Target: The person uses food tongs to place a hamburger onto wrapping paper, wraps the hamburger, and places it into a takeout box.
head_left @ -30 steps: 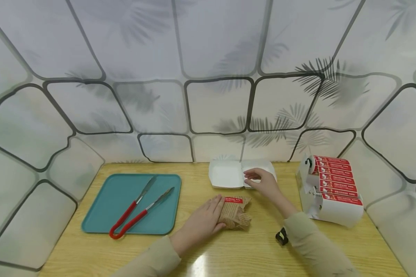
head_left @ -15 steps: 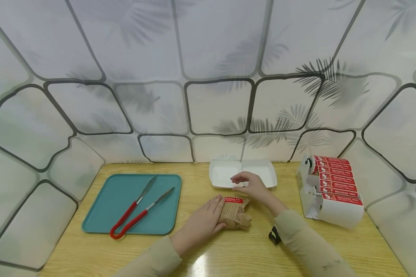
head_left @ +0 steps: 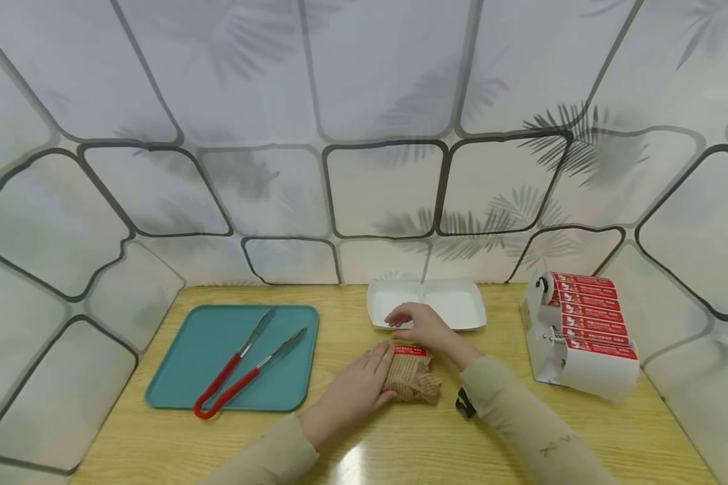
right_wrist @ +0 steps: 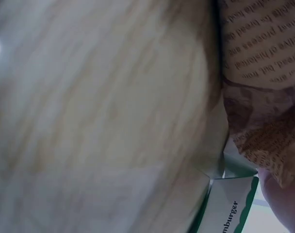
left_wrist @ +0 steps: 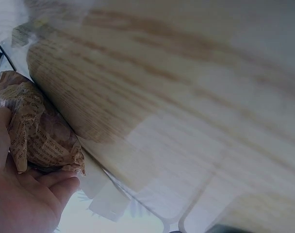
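A package (head_left: 414, 378) wrapped in brown printed paper lies on the table, with a red label (head_left: 410, 350) near its far edge. My left hand (head_left: 353, 385) holds its left side, thumb at the near corner and fingers along the far part. In the left wrist view, the left hand's fingers (left_wrist: 65, 189) reach past the crumpled paper's end. My right hand (head_left: 423, 326), fingers loosely bent and holding nothing, hovers just beyond the package, overlapping the front of an open white box (head_left: 458, 303). The right wrist view shows the printed wrapper (right_wrist: 264, 43) close by.
A teal tray (head_left: 182, 350) with red-handled tongs (head_left: 227, 377) lies on the left. To the right stands a label dispenser (head_left: 588, 330) with red labels. A wall (head_left: 382, 188) rises behind the table.
My right hand has moved left, from over the white box's right half to just beyond the package. The left hand and the package have stayed put.
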Available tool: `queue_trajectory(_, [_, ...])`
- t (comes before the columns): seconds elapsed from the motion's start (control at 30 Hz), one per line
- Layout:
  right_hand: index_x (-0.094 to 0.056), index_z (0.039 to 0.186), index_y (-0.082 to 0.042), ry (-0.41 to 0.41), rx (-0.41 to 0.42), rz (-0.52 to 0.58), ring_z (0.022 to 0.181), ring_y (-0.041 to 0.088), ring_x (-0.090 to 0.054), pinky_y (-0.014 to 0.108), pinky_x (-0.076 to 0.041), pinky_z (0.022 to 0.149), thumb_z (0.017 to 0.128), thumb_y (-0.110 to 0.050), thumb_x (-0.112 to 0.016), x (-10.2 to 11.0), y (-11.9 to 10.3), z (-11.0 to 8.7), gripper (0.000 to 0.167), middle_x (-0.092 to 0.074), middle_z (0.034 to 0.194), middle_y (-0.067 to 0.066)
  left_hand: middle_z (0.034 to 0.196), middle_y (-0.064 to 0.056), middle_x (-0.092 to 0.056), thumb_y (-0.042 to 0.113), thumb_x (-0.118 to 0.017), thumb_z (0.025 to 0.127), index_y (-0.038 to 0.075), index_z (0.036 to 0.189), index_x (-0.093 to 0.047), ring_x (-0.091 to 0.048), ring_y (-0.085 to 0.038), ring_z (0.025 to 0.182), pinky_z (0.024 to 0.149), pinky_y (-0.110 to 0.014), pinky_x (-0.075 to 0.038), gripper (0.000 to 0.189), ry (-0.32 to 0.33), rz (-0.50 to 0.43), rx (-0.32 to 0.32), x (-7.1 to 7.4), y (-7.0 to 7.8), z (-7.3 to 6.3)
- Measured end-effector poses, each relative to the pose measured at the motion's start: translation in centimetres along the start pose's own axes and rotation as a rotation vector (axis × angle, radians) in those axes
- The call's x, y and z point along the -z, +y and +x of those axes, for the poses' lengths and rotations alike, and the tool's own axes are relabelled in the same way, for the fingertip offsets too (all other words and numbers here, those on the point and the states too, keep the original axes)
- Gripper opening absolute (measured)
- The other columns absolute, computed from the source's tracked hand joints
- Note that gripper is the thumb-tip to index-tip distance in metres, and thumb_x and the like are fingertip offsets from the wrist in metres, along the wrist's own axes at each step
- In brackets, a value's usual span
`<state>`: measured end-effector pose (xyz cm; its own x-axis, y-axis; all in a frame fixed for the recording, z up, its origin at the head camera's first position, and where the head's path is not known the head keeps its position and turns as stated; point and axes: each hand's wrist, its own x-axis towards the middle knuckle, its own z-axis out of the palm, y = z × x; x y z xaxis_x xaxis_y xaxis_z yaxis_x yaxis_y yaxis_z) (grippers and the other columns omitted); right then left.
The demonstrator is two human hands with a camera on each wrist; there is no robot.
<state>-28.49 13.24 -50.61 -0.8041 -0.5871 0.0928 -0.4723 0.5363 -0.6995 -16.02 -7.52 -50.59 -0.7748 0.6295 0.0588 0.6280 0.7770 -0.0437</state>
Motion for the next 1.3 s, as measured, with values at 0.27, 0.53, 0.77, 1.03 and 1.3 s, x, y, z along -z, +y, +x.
queue_trajectory(0.27, [-0.08,0.108,-0.009,0.022,-0.041,-0.052,0.103,0.026,-0.074,0.049,-0.062,0.1,0.092,-0.004,-0.076,-0.5,0.1,0.0,0.017,-0.079,0.107,0.007,0.166,-0.019,-0.045,0.049,-0.057,0.108,-0.003,0.162,-0.037,-0.049,-0.027,0.152,0.127,-0.037,-0.042,0.078,-0.002,-0.011,0.002,0.1,0.1,0.0])
queue_trajectory(0.53, [-0.081,0.105,-0.009,0.091,-0.019,-0.029,0.098,0.025,-0.075,0.047,-0.064,0.095,0.097,-0.006,-0.075,-0.1,0.1,-0.6,0.011,-0.079,0.103,0.008,0.164,-0.019,-0.048,0.049,-0.057,0.108,-0.004,0.161,-0.039,-0.05,-0.026,0.152,0.126,-0.037,-0.044,0.077,0.011,0.015,-0.005,0.0,0.1,0.1])
queue_trajectory(0.77, [-0.082,0.101,-0.01,0.138,0.025,-0.03,0.094,0.02,-0.076,0.041,-0.065,0.094,0.096,-0.013,-0.079,0.5,-0.1,-1.3,0.006,-0.079,0.099,0.004,0.164,-0.019,-0.047,0.049,-0.058,0.108,-0.004,0.161,-0.039,-0.049,-0.027,0.152,0.126,-0.037,-0.044,0.077,0.008,0.006,-0.002,-0.1,0.1,0.1])
queue_trajectory(1.03, [-0.081,0.096,-0.01,0.204,0.076,0.009,0.089,0.017,-0.075,0.035,-0.067,0.087,0.091,-0.008,-0.083,1.9,-0.6,-3.2,0.006,-0.078,0.094,0.003,0.164,-0.02,-0.047,0.05,-0.057,0.108,-0.004,0.161,-0.038,-0.05,-0.028,0.152,0.126,-0.038,-0.044,0.077,0.009,-0.026,-0.002,-0.4,0.0,0.2])
queue_trajectory(1.3, [-0.081,0.094,-0.013,0.24,0.136,0.025,0.088,0.013,-0.073,0.029,-0.066,0.084,0.091,-0.003,-0.082,3.4,-0.4,-5.6,0.01,-0.077,0.093,0.004,0.167,-0.02,-0.044,0.051,-0.055,0.109,-0.003,0.163,-0.035,-0.047,-0.028,0.154,0.128,-0.038,-0.042,0.079,0.001,-0.035,-0.005,-0.5,-0.2,0.1])
